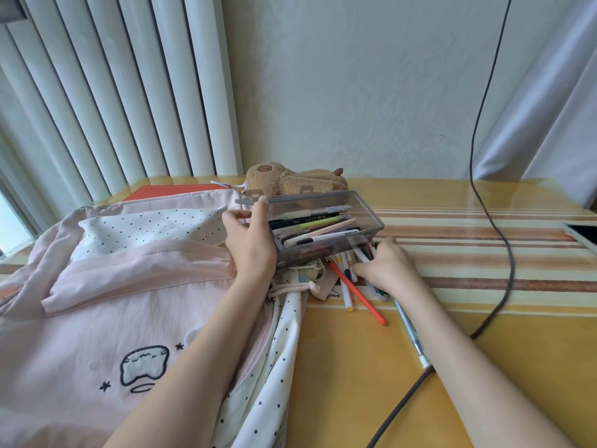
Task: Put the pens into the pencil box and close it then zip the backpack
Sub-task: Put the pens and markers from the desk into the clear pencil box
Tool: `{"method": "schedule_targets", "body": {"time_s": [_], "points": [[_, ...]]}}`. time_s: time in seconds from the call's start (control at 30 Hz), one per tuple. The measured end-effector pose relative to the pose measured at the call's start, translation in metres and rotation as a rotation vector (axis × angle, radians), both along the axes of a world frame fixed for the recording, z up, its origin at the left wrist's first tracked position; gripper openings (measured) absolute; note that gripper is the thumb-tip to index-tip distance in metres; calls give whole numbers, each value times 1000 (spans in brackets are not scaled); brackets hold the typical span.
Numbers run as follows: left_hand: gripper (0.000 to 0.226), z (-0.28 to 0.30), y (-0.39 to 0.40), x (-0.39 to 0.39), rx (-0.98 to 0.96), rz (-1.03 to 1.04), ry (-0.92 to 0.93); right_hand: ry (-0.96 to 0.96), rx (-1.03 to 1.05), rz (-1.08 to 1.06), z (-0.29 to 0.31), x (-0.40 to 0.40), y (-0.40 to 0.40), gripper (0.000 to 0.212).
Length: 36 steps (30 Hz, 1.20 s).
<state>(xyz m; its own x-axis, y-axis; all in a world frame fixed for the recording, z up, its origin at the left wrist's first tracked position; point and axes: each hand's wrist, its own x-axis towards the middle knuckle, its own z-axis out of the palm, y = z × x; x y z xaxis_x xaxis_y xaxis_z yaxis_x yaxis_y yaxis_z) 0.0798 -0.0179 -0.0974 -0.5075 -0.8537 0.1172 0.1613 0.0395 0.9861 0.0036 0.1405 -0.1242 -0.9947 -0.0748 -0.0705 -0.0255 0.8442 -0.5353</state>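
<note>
A clear grey pencil box [361, 218] is tilted up off the table, its lid hanging open behind it, with several pens inside. My left hand [250, 240] grips the box's left end. My right hand [384, 265] rests just below the box's right end, fingers closed around a bunch of loose pens [347, 270] lying on the table. An orange pen [358, 292] and a white one stick out toward me. The pink backpack [113, 286] lies flat on the left, its top unzipped and its dotted white lining showing.
A brown plush pouch [290, 179] lies behind the box. A thin brush [410, 331] and a dark cable [504, 270] run across the yellow striped table [484, 318]. A phone [581, 236] sits at the right edge, an orange book [174, 190] behind the backpack.
</note>
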Motion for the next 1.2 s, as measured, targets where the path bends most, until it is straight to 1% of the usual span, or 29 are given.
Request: {"method": "schedule_targets", "body": {"time_s": [0.07,0.1,0.2,0.23,0.33,0.43,0.53,0.67,0.73,0.8,0.87,0.97,1.07,1.2], "points": [[31,0,0,0,5,-1,-1,-19,-16,-1,0,0,0,55],[31,0,1,0,8,-1,1,-17,-34,-3,-1,0,1,49],[30,1,1,1,14,-1,2,42,-97,-3,-3,-4,7,20],[30,1,1,1,17,-2,1,50,-133,2,-3,-4,10,13],[30,1,0,1,32,4,5,22,-264,9,-2,-9,18,19],[29,1,-1,1,47,12,0,-8,-377,-22,0,-12,24,13],[29,1,-1,1,54,14,-1,-32,-530,-33,0,-14,31,21],[29,2,1,1,21,0,-3,-21,-746,-42,8,-12,40,24],[29,2,1,2,11,-7,-2,40,-857,-26,13,-10,42,23],[29,2,1,2,9,-10,-5,148,-993,25,21,-7,42,17],[30,2,2,3,8,-13,-8,346,-1116,79,33,-4,42,10],[30,3,3,3,4,-14,-13,630,-1297,153,51,-3,44,16],[30,2,2,3,-1,-12,-8,765,-1316,200,54,0,46,15],[30,1,1,2,1,-17,-11,784,-1218,231,51,5,43,14]]}}
